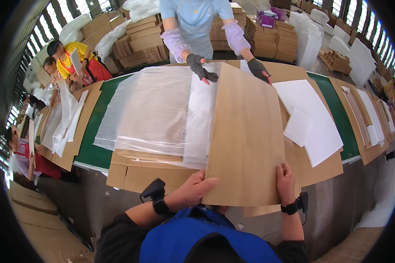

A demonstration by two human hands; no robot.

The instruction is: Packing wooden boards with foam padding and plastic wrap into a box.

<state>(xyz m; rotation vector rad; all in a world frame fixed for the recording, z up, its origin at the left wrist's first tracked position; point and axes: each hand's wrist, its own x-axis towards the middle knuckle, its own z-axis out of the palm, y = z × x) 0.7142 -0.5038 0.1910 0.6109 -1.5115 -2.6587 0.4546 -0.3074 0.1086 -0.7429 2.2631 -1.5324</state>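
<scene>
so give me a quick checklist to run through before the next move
1. Left hand gripping the wood-grain panel at its near left edge: ok
2. Right hand gripping the panel's near right edge: ok
3. Panel's upper face uncovered by clear plastic film: ok
4. Co-worker's gloved hands touching the panel: cannot tell
5. Right side free of loose pieces: not ok, a small white piece and large white sheet lie there

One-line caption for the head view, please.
Left hand and right hand hold a wood-grain panel by opposite edges toward its near end; a gloved co-worker stands opposite.
</scene>
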